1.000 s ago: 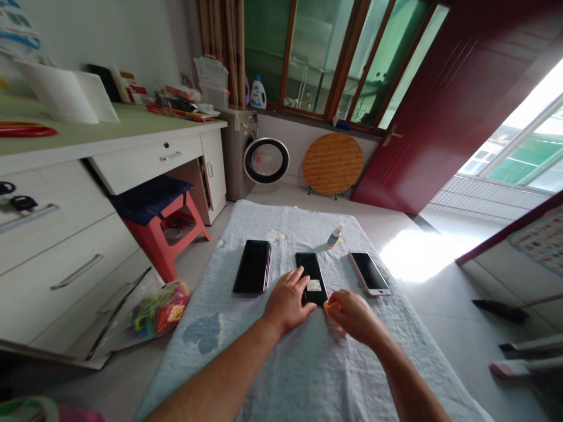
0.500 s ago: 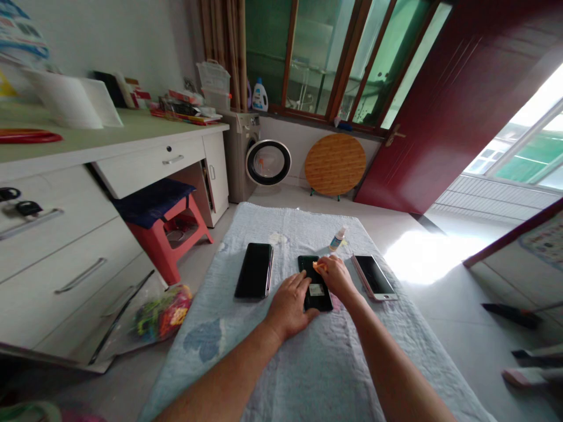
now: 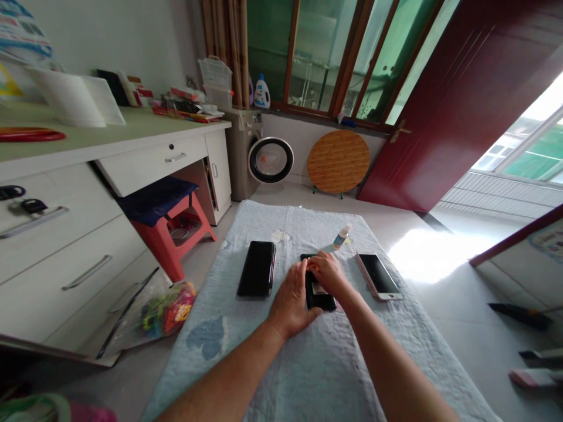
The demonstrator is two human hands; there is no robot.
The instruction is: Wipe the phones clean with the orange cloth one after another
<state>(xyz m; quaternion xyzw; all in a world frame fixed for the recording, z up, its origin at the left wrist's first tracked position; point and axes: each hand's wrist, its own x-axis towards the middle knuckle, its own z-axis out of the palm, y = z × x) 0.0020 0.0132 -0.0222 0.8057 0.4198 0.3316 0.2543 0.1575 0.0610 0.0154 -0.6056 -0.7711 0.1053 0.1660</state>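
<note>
A dark phone [image 3: 320, 300] with a pale label lies on the cloth between my hands, partly covered by them. My left hand [image 3: 290, 299] holds it along the left side, fingers stretched toward its far end and thumb at the near edge. Over the phone's upper part, the closed fingers of my right hand [image 3: 326, 272] pinch a small orange cloth [image 3: 312, 266], mostly hidden. A larger black phone [image 3: 256, 268] lies to the left. To the right rests a white-framed phone [image 3: 379, 276] with a dark screen. Beyond my right hand stands a small spray bottle [image 3: 341, 237].
A pale blue cloth [image 3: 246, 357] covers the table. At left are a white desk [image 3: 149, 161], a red stool [image 3: 187, 228] and a plastic bag [image 3: 162, 310] of colourful items. Farther back are a washing machine [image 3: 241, 155] with its door ajar and a round wooden board [image 3: 338, 161].
My right hand has moved slightly left and closer to my left fingers, covering more of the orange cloth. My left fingertips have shifted to the phone's upper left edge. The view has tilted slightly.
</note>
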